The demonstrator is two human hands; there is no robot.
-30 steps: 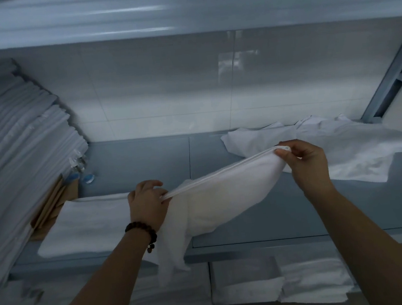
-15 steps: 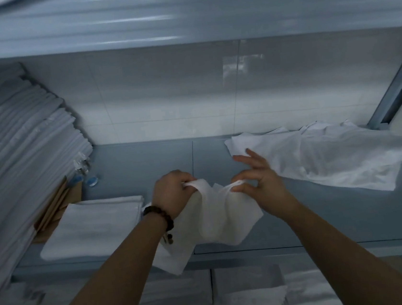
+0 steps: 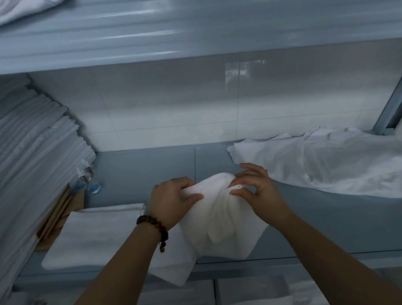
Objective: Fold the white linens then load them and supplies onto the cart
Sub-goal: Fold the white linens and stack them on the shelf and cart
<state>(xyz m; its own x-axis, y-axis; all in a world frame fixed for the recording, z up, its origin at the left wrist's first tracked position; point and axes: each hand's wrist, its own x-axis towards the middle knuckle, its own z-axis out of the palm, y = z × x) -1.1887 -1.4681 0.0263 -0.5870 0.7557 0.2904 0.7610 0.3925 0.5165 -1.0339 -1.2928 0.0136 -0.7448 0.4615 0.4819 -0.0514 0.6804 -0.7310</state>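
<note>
Hands meet over the front edge of the grey shelf [image 3: 328,225]: left hand [image 3: 173,200] and right hand [image 3: 257,191] both pinch a bunched white towel [image 3: 217,220], its lower part hanging past the edge. Folded towel [image 3: 96,234] lies just left. Farther back right, rumpled white linen [image 3: 334,162]; at left, a tall linen stack [image 3: 22,172].

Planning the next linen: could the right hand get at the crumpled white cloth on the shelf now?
Probably not yet: the right hand is pinching the towel, though nothing blocks the crumpled cloth beside it.
</note>
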